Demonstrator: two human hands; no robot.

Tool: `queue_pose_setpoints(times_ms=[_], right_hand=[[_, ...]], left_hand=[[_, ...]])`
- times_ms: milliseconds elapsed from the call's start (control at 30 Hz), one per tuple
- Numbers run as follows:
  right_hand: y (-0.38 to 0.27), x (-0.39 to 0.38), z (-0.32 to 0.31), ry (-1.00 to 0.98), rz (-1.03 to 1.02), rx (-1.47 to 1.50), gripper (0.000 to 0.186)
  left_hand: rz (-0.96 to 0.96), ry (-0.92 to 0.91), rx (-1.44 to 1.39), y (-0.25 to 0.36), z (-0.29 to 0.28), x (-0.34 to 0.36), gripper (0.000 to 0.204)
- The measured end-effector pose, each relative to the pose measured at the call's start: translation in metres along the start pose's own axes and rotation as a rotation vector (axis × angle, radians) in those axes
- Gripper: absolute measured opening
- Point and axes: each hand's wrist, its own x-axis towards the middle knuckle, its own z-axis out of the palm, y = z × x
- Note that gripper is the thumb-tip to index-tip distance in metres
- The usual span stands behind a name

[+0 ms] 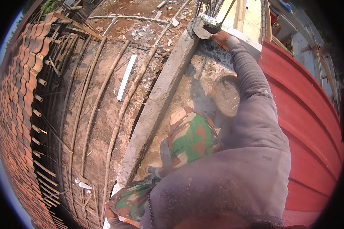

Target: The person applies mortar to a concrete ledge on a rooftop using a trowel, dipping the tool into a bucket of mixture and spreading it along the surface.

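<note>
My right hand (220,37) grips a trowel (201,32), its blade lying at the far end of the grey mortar-coated ledge (164,91), beside a dark opening with rebar. Below my outstretched right arm sits an orange-rimmed bucket (226,98) of wet grey mortar, partly hidden by the sleeve. My camouflage-clad knee (191,135) is bent over the stained concrete surface between ledge and bucket. My left hand (111,210) shows only slightly at the lower left edge of the ledge, beside my other camouflage trouser leg; its fingers are mostly hidden.
A sloping red metal sheet (302,126) fills the right side. Left of the ledge, a lower dirt-covered level holds long poles (99,84), a white strip (127,76) and rubble. A tiled roof (15,107) runs down the far left. Rebar and boards (239,15) stand beyond the ledge.
</note>
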Motion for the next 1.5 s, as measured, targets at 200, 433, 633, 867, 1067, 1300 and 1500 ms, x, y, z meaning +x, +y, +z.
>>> queue_pose_setpoints(times_ms=[200,433,633,867,1067,1300,1500], right_hand=[[0.007,0.026,-0.027,0.089,0.034,0.017,0.044],[-0.008,0.025,-0.001,0.072,0.001,0.043,0.043],[-0.008,0.019,0.007,0.160,0.129,0.335,0.045],[-0.011,0.007,0.038,-0.005,0.066,0.141,0.049],[0.008,-0.008,0.041,0.169,-0.187,-0.170,0.044],[0.035,0.035,-0.005,0.135,-0.001,0.045,0.047],[0.032,-0.047,0.048,-0.013,-0.049,0.152,0.043]], left_hand=[[-0.062,-0.053,0.008,-0.010,0.003,0.056,0.071],[0.029,-0.031,-0.122,-0.015,-0.025,0.090,0.071],[-0.018,-0.014,-0.089,-0.015,-0.003,0.054,0.071],[-0.037,0.002,-0.091,-0.011,0.007,0.037,0.072],[-0.045,0.046,-0.118,-0.013,0.000,0.016,0.072],[-0.017,0.033,-0.165,0.014,0.024,-0.003,0.073],[-0.042,-0.092,-0.136,0.005,0.012,0.020,0.074]])
